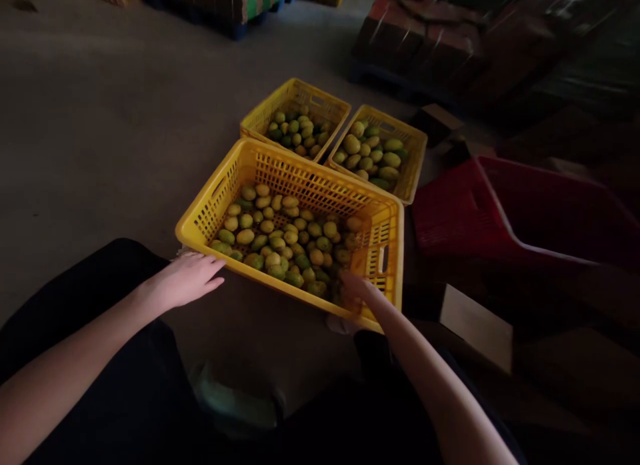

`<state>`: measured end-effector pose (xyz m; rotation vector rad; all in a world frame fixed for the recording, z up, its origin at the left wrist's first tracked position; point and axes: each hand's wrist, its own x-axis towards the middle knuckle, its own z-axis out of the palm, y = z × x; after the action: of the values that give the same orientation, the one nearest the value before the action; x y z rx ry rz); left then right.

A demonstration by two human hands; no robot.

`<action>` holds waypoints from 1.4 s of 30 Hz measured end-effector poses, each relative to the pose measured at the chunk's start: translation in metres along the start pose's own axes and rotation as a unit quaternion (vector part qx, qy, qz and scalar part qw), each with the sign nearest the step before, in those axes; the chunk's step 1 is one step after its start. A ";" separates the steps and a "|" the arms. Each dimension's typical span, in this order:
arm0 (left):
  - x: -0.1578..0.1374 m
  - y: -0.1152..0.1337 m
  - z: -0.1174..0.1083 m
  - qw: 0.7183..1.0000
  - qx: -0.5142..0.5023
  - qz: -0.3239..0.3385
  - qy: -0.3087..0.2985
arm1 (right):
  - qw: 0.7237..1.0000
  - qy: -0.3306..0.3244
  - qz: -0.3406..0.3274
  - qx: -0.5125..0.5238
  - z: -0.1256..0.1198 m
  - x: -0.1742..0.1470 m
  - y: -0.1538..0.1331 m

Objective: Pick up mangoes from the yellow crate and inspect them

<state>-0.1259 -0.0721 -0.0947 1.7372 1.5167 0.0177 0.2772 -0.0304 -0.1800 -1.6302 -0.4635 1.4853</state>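
A large yellow plastic crate [300,172] stands in front of me, its bottom covered with yellow-green oval fruits [276,242] that look like mangoes. At the near left corner, my left hand [190,278] lies on the crate's rim with fingers stretched out and the thumb apart. My right hand [354,288] reaches over the near rim into the crate's right side, close to the fruits. Its fingers are dim and blurred, so I cannot tell whether they hold a fruit.
Behind the crate, two more yellow crates, one at left [295,85] and one at right [419,148], hold similar fruits. To the right is a red crate [450,205] beside a cardboard flap [477,325]. Stacked boxes [415,35] stand on pallets farther back.
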 end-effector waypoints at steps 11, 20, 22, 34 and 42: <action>0.003 0.079 0.017 0.686 -0.702 -0.164 -0.095 | 0.851 -0.420 -0.270 -0.162 0.120 -0.110 -0.089; 0.004 0.107 -0.016 0.541 -0.820 -0.178 0.051 | 0.876 -0.264 -0.331 -0.233 0.103 -0.069 -0.075; 0.003 0.106 -0.023 0.534 -0.825 -0.172 0.065 | 0.908 -0.199 -0.256 -0.265 0.086 -0.032 -0.055; 0.003 0.081 -0.042 0.477 -0.839 -0.204 0.165 | 0.700 -0.164 -0.095 -0.689 0.144 0.091 0.036; -0.002 0.064 -0.050 0.455 -0.857 -0.179 0.164 | 0.696 -0.201 -0.001 -0.689 0.176 0.097 0.075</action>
<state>-0.0991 -0.0430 -0.0241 -0.3218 1.0265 1.2553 0.1133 0.0605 -0.2847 -2.2620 -2.2436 1.4959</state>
